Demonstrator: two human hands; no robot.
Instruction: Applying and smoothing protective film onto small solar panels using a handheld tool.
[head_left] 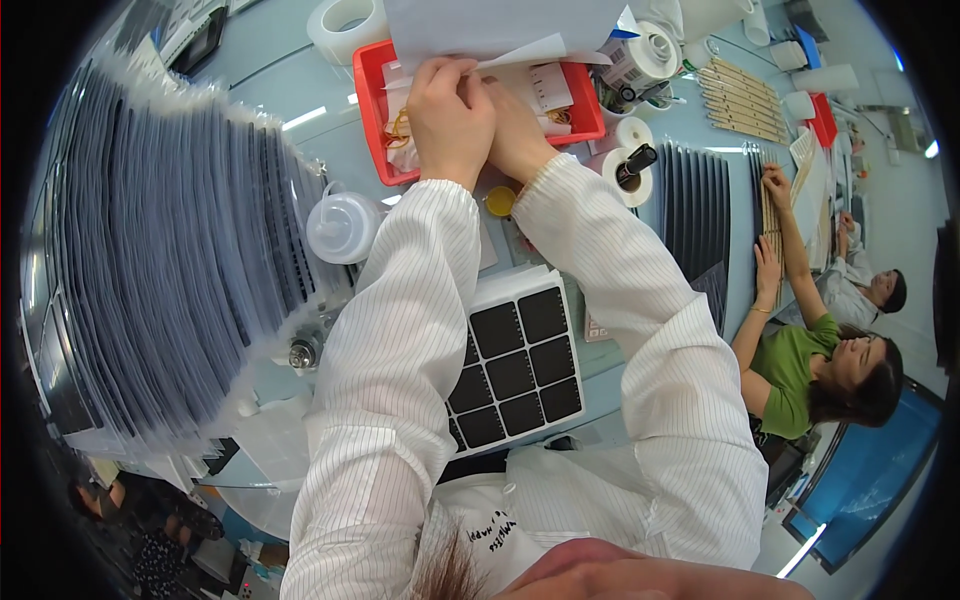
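Both my hands meet at the lower edge of a large white sheet (470, 28), above a red bin (372, 120). My left hand (452, 118) has its fingers bent and closed on the sheet's edge. Pressed beside it, my right hand (518, 135) reaches to the same edge with fingers closed on it; its fingertips are partly hidden behind the left hand. White papers and yellowish rubber bands (400, 130) lie in the bin beneath. Below my wrists sits a white-bordered sheet with a grid of black squares (520, 357).
At left stands a long row of clear-sleeved dark sheets (170, 250). A translucent bottle (342, 228), a tape roll (346, 25) and a black marker (636, 165) in a white roll surround the bin. Dark strips (695, 205) lie right, near a person in green (805, 370).
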